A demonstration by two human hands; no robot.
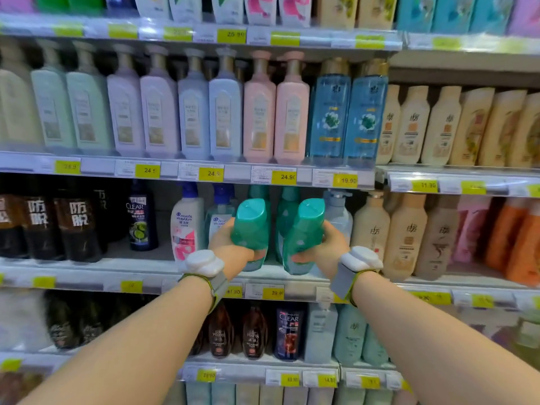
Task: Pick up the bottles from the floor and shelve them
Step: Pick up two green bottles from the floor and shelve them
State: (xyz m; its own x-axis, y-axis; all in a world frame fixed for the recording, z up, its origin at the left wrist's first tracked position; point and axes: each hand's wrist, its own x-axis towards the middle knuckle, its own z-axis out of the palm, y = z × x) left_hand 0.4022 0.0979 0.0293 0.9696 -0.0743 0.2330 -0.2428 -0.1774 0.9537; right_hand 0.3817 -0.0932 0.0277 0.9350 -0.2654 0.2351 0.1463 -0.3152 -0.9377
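Observation:
Two teal green bottles with flat teal caps are held at the front of the third shelf (140, 273). My left hand (226, 247) grips the left teal bottle (251, 226) around its lower body. My right hand (327, 247) grips the right teal bottle (305, 229) the same way. Both bottles tilt with their caps toward me, their bases just over the shelf's front edge. Behind them stand more teal bottles (287, 206) of the same kind, partly hidden.
White pump bottles (187, 223) stand just left of the held bottles, and a pale blue pump bottle (339, 211) and beige bottles (404, 235) to the right. Dark bottles (76, 226) fill the shelf's left. The shelves above and below are packed with bottles and yellow price tags.

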